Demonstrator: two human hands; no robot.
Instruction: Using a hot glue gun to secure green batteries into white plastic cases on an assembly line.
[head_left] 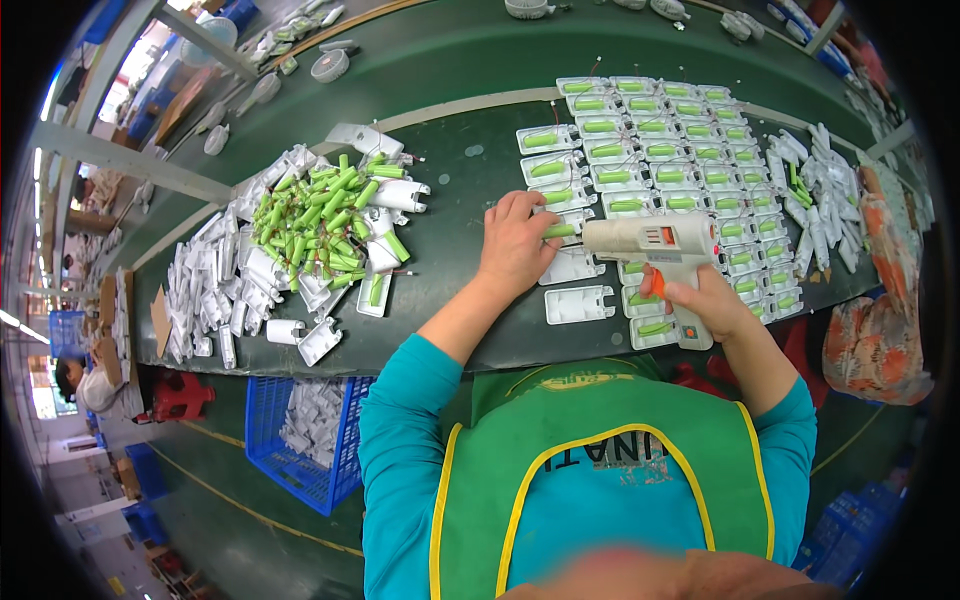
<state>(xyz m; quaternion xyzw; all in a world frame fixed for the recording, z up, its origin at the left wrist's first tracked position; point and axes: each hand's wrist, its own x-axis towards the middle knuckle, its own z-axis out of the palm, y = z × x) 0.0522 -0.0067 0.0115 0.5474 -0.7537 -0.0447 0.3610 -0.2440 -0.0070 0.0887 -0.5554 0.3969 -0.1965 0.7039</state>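
The left hand (512, 245) reaches over the middle of the work surface (465, 180), its fingers bent at a green cell (560, 230) in a white casing (577, 217); whether it grips the cell or only steadies it, I cannot tell. The right hand (715, 303) is closed around the handle of a white glue gun (635, 237), a finger at the orange trigger, over the filled casings (690, 176) towards the near edge. The gun's nozzle points left, close to the cell and the left fingertips. Just nearer the front edge than that cell lie two casings showing bare white insides, the closer one (580, 304) beside the rows. The filled casings run in close columns from the far edge almost to the near edge, leaving little space around the right hand; a heap of loose casings (828, 205) takes up the right end. To the left, a dark strip of bare surface separates the left hand from a pile of green cells (325, 210) on more white casings (205, 285), which spread towards the left end and near edge.
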